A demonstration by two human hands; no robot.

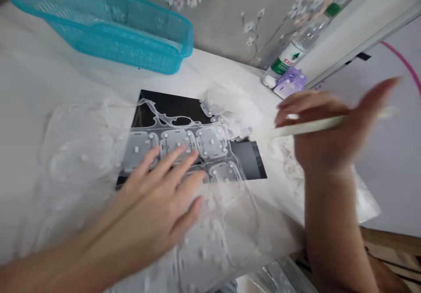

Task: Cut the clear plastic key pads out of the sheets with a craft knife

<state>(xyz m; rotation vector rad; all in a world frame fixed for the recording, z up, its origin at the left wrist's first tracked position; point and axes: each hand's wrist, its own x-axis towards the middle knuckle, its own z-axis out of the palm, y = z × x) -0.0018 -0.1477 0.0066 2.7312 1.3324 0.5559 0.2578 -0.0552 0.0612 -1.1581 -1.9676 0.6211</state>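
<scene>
My left hand (161, 196) lies with fingers spread over a translucent moulded sheet (212, 141) of rounded square panels. Thin, wavy trim strips run along the sheet's far edge. Under part of it lies a black flat piece (174, 104), dark against the white table. To the right and raised above the table, my right hand (332, 126) is closed around a slim pale pen-like stick (309, 127). Motion blurs its tip, so I cannot tell its exact kind. Beyond my left fingers is a whitish heap of clear scraps (235, 108).
A teal plastic basket (131, 43) stands at the back left. At the back right are a water bottle (286, 60) and a small purple-and-white object (291, 82). More crumpled clear scraps (291, 161) lie below my right hand, and clear plastic bags (279, 277) hang near the front edge.
</scene>
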